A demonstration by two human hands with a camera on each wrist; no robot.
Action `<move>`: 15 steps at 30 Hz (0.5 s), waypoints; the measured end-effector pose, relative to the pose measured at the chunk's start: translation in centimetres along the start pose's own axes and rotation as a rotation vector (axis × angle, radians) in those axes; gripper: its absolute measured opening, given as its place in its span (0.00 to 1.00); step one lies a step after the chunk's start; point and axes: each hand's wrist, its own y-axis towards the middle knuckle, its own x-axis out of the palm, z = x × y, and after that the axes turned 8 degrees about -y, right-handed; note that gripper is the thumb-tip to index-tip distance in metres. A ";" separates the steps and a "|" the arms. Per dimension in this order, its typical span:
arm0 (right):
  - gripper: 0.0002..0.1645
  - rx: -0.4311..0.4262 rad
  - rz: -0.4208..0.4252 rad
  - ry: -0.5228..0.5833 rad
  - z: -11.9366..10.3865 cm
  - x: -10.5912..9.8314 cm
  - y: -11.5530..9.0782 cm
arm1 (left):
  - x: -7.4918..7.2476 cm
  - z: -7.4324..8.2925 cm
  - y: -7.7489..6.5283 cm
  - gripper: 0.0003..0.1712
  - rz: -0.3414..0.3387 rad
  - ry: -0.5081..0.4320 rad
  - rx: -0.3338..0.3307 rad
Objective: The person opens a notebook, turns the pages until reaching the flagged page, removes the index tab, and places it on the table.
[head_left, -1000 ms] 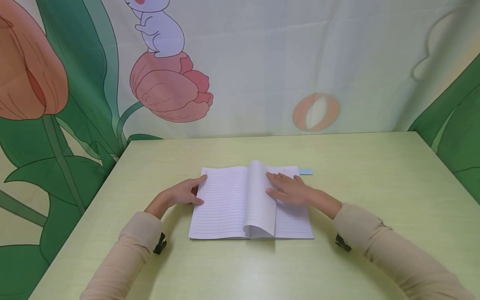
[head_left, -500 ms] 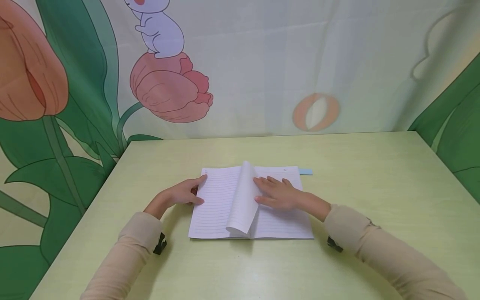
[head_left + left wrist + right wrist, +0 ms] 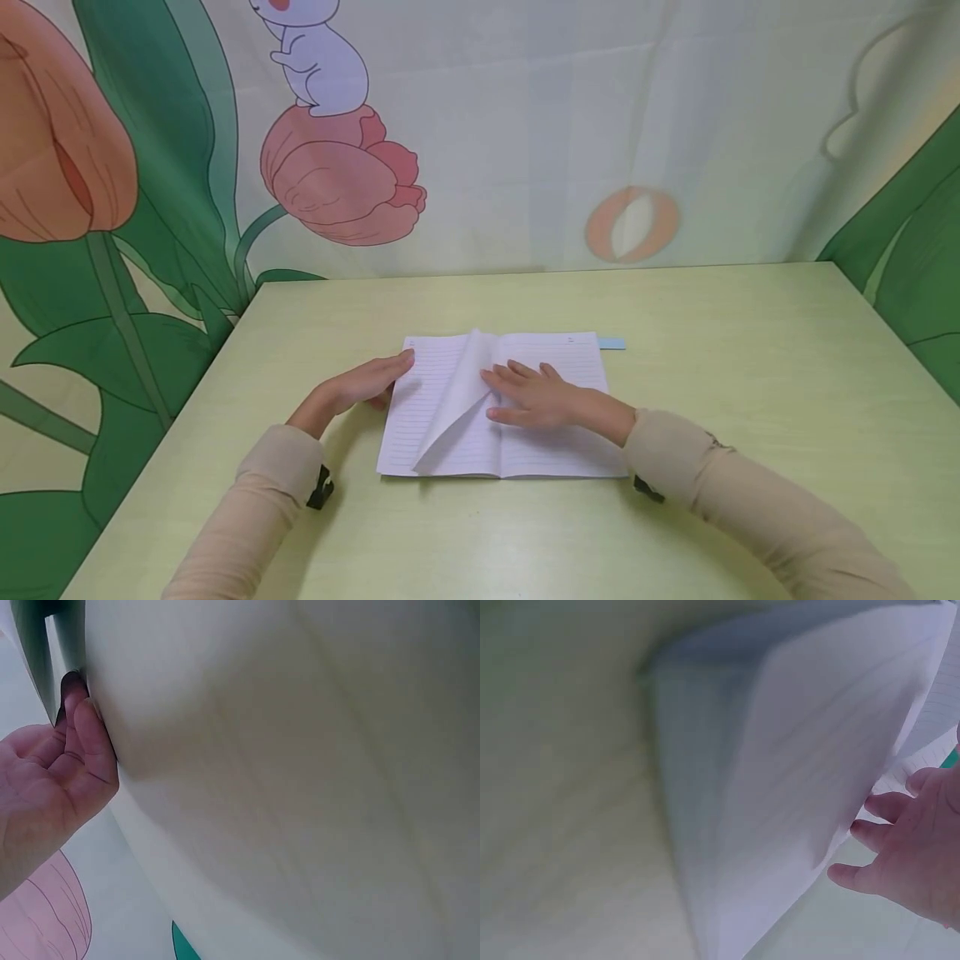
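Note:
An open notebook with lined white pages lies on the table, a blue tab sticking out at its top right. My left hand holds the notebook's left edge; some of its fingers, seen in the left wrist view, are curled by that edge. A raised page slants over the left half, its lower corner near the left page's bottom. Against this page rest the spread, fairly straight fingers of my right hand, which is over the middle of the notebook. My left thumb is hidden in the head view.
The pale green-yellow table extends around the notebook. Behind it hangs a white cloth printed with tulips, leaves and a rabbit. Dark wrist devices show under both beige sleeves.
My right hand has moved left, and the loose page has swung from the right side across the fold to the left. The left thumb has gone from the page's edge.

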 end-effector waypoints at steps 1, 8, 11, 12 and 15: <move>0.41 -0.004 -0.002 -0.003 -0.1 0.0 0.1 | 0.0 0.1 0.0 0.36 0.007 -0.009 -0.005; 0.40 -0.040 -0.033 -0.064 -1.2 0.2 0.5 | 0.2 0.4 0.0 0.35 0.020 -0.029 -0.024; 0.39 -0.056 -0.067 -0.097 -1.6 0.3 0.5 | 0.2 0.5 0.0 0.36 0.019 -0.028 -0.030; 0.39 -0.056 -0.079 -0.106 -1.7 0.3 0.6 | 0.2 0.5 0.0 0.37 0.013 -0.019 -0.026; 0.39 -0.057 -0.098 -0.136 -1.9 0.5 0.6 | 0.3 0.5 0.0 0.40 0.003 0.020 -0.018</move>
